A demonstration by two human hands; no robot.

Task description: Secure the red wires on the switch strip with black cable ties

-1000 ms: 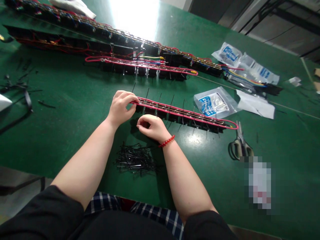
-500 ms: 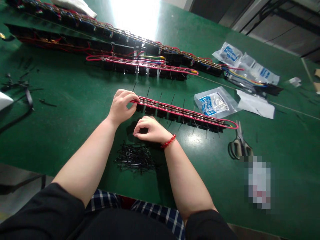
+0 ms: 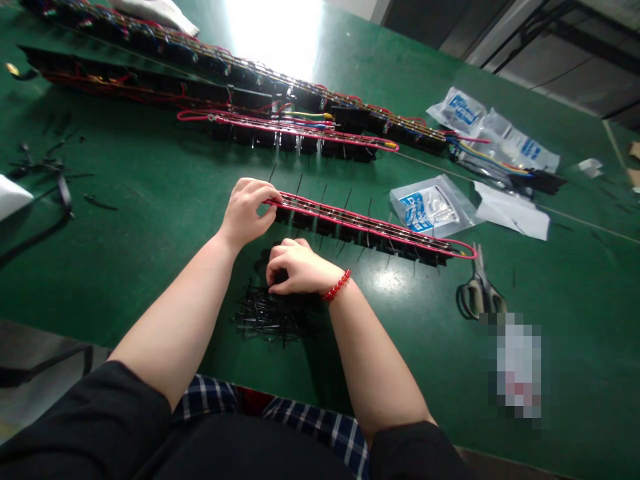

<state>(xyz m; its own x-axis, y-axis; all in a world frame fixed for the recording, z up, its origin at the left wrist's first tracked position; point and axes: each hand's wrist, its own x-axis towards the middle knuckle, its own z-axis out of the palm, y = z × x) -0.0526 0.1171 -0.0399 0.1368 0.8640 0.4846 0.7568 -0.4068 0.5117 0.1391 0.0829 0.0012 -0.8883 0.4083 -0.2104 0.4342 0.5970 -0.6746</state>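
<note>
My left hand (image 3: pixel 249 212) is closed on the left end of a black wired strip (image 3: pixel 360 225). A red wire runs along both its sides and loops past its right end. Several thin black cable ties stick up across the strip. My right hand (image 3: pixel 303 267), with a red bead bracelet (image 3: pixel 337 285) at the wrist, is over the upper edge of a loose pile of black cable ties (image 3: pixel 273 317). Its fingers are curled in toward the thumb; anything between them is hidden or too small to make out.
Behind lie another red-wired strip (image 3: pixel 300 133) and a long wired strip (image 3: pixel 240 70). Scissors (image 3: pixel 480 287) lie beyond the held strip's right end. Plastic bags (image 3: pixel 430 207) and white paper (image 3: pixel 515 212) are at the right, black scraps (image 3: pixel 43 163) at the left.
My right hand has come down slightly toward me, onto the edge of the cable tie pile. My left hand keeps its hold on the strip's end.
</note>
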